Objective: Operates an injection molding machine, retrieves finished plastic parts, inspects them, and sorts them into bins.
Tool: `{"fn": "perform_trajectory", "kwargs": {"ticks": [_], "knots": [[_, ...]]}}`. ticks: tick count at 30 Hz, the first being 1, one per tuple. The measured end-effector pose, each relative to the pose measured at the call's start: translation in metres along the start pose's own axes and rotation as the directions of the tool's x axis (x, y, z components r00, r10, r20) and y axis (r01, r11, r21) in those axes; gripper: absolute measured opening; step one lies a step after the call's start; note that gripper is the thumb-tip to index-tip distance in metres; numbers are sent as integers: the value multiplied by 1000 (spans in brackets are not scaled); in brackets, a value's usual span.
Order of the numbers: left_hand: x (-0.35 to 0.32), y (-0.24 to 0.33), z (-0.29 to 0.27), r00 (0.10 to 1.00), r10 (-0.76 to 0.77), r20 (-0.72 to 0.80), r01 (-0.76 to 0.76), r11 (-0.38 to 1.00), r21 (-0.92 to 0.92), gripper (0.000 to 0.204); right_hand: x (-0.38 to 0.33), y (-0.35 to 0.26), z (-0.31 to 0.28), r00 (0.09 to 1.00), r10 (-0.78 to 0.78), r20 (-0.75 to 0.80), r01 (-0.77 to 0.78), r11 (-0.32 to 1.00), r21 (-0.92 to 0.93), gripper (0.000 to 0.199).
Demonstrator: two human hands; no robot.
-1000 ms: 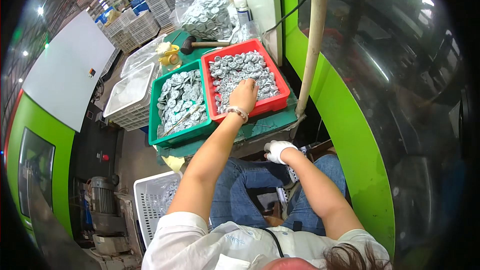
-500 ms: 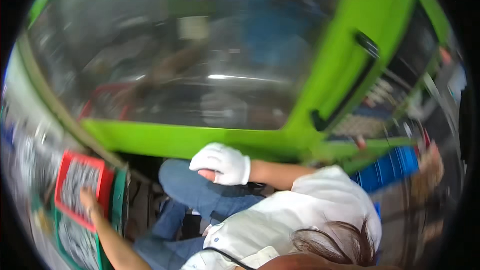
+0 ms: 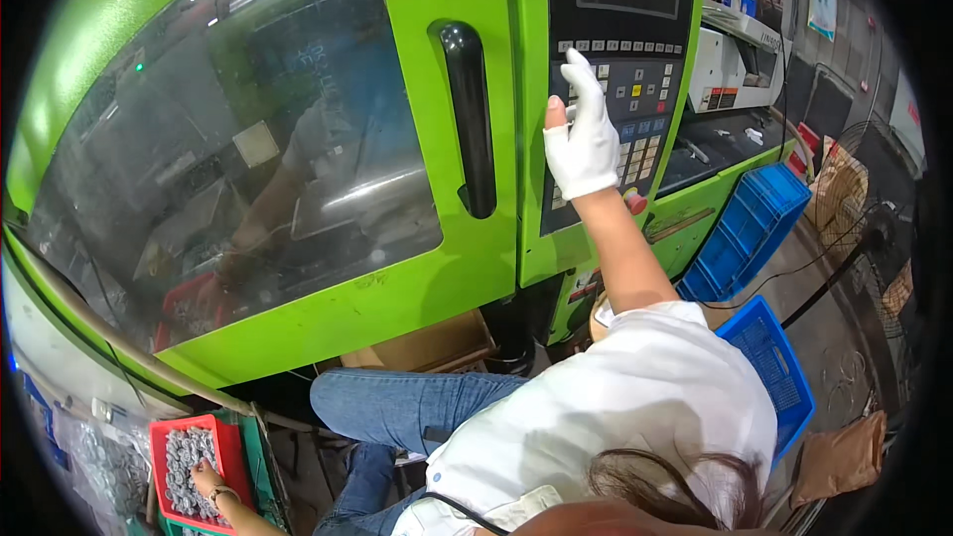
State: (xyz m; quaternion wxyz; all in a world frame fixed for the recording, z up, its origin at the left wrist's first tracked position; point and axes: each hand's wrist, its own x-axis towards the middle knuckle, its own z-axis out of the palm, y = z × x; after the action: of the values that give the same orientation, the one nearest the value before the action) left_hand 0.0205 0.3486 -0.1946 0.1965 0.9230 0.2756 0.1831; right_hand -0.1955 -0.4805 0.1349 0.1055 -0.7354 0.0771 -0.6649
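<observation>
My right hand (image 3: 583, 144), in a white glove with the thumb tip bare, is raised at the grey and black control panel (image 3: 630, 119) of a green machine. Its fingers stretch upward, held together with the thumb apart, and a fingertip is at the upper rows of buttons; contact cannot be told. At the lower left, my bare left hand (image 3: 206, 479), with a band on the wrist, reaches into a red basket (image 3: 230, 452) of small grey parts (image 3: 184, 455). Its fingers curl down among the parts, and what they hold is hidden.
The machine's door has a large window (image 3: 248, 159) and a black handle (image 3: 469, 119). A red knob (image 3: 634, 201) sits low on the panel. Blue crates (image 3: 747, 233) stand at the right, near a fan (image 3: 844, 184). A cardboard box (image 3: 427, 342) lies beneath the machine.
My right hand has risen from over my knee to the control panel, its fingers now stretched. The view has swung right; my left hand stays in the red basket.
</observation>
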Motion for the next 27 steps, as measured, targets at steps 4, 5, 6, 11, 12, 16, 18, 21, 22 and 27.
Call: {"fn": "perform_trajectory", "kwargs": {"ticks": [4,5,6,11,12,16,18,21,22,27], "knots": [[20,-27,1,996,18,-84,-23,998,-55,39,10,1,4,1000,-1,0,1,978,-211,31],[20,-25,6,996,19,-82,-23,998,-58,39,10,-3,3,998,35,52,-18,958,-287,30],[19,-23,9,997,20,-81,-25,998,-60,39,10,-6,4,992,76,101,-34,931,-363,29],[18,-10,16,997,40,-70,-44,997,-59,38,10,-6,-1,992,34,121,12,934,-356,33],[17,-9,15,997,43,-70,-47,997,-56,38,10,-6,-3,992,35,118,10,933,-359,33],[11,-8,10,996,51,-67,-54,998,-43,37,12,-10,-7,977,106,185,-32,930,-366,37],[9,-11,4,996,52,-70,-55,998,-33,37,14,-9,-9,991,40,126,-6,966,-257,39],[8,-11,-2,996,43,-84,-46,998,-33,37,17,-23,-13,989,56,139,-71,992,105,40],[6,-13,-3,996,37,-86,-40,999,-28,37,19,-27,-10,976,23,218,-95,942,323,39],[7,-15,-7,997,39,-73,-44,997,-66,36,27,-68,20,679,-139,720,-679,253,689,39]]}}
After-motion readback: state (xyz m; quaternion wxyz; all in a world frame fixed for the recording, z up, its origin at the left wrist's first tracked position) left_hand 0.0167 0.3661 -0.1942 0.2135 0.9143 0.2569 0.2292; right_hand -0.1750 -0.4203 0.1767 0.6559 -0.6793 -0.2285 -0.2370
